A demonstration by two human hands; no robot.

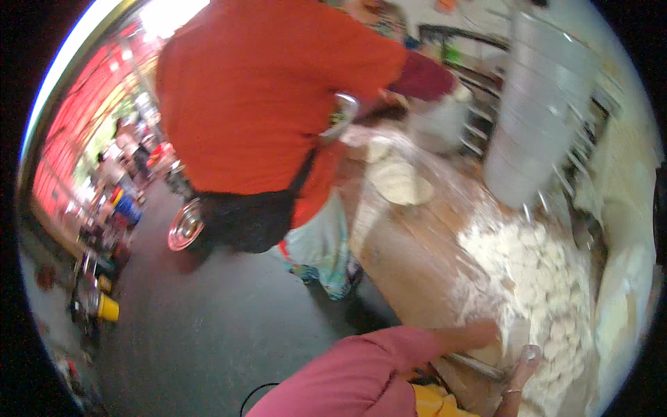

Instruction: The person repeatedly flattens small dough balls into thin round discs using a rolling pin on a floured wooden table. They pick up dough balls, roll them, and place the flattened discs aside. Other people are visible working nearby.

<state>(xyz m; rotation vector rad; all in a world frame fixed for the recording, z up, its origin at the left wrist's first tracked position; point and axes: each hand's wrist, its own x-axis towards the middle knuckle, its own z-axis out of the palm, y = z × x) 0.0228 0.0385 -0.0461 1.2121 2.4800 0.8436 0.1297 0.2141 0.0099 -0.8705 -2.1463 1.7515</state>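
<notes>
My left hand [485, 333], blurred below a pink sleeve, reaches over the floured worktable [422, 266]. My right hand [526, 358], with a bracelet at the wrist, is close beside it. A pale, flat piece [518, 333] shows between the two hands. Blur hides what it is and whether either hand grips it. Many small rounds of dough [539, 266] lie crowded in white flour just beyond and to the right of my hands. Near my left wrist is a straight, light-coloured bar or edge [477, 366].
A person in an orange shirt [260, 99] stands at the table's far left. Large pieces of dough [398, 182] lie near that person. A tall stack of metal containers [542, 109] stands at the table's back. A grey floor [208, 323] stretches left, with a yellow bucket [108, 308].
</notes>
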